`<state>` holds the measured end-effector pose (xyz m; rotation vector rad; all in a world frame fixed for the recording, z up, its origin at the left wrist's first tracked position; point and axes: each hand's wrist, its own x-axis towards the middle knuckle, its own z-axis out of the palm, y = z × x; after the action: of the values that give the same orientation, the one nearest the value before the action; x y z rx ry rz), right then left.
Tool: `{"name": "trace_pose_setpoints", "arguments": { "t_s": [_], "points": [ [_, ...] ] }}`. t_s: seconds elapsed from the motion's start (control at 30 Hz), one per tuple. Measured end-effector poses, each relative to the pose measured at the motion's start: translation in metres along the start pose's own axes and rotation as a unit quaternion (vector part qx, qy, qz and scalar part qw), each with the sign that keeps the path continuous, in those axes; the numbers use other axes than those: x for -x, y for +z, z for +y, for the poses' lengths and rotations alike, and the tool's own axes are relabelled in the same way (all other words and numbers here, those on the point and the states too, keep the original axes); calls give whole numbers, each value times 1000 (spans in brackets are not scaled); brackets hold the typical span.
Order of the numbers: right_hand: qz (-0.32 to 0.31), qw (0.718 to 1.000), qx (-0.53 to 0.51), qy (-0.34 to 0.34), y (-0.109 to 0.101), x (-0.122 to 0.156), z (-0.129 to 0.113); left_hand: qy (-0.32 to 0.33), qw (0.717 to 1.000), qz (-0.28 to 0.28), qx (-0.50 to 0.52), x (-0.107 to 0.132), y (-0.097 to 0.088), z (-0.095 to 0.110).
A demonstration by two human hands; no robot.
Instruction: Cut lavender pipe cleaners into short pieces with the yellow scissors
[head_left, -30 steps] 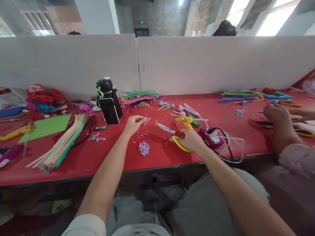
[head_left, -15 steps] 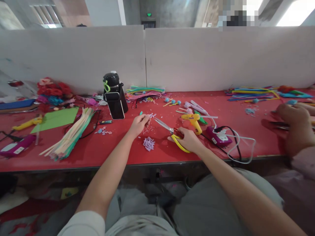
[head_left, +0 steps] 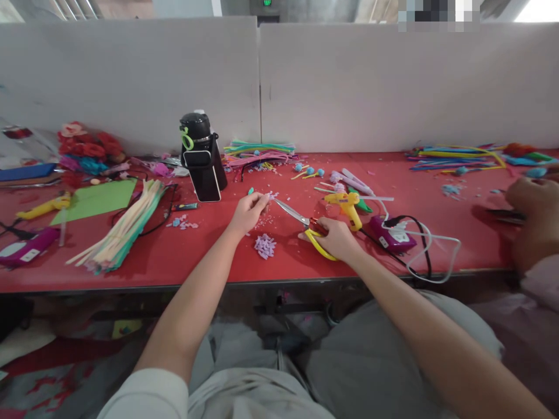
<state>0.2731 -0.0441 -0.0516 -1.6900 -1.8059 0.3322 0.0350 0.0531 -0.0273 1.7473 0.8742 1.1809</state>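
My right hand (head_left: 332, 238) grips the yellow handles of a pair of scissors (head_left: 301, 223), whose blades point left over the red table (head_left: 305, 265). My left hand (head_left: 248, 210) is closed in a pinch at the blade tips, holding a small piece with a green end that I cannot make out. A little heap of lilac cut bits (head_left: 265, 246) lies just in front of that hand, with smaller scraps scattered around it.
A black bottle (head_left: 200, 157) stands behind my left hand. A yellow glue gun (head_left: 346, 205), a purple power strip (head_left: 391, 234) with a white cable, pipe-cleaner bundles (head_left: 259, 155), straws (head_left: 124, 230) and green paper (head_left: 96, 201) lie around. Another person's hand (head_left: 533, 206) works at the right.
My left hand has closed on a small piece and met the scissor tips. The scissors have swung left toward it. The camera has tilted down a little.
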Motion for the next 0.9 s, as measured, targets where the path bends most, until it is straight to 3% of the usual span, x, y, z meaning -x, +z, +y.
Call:
{"name": "trace_pose_setpoints", "arguments": {
  "t_s": [0.9],
  "points": [
    [-12, 1000, 13, -6, -4, -1, -4, 27, 999, -23, -32, -1, -1, -1]
  ]
}}
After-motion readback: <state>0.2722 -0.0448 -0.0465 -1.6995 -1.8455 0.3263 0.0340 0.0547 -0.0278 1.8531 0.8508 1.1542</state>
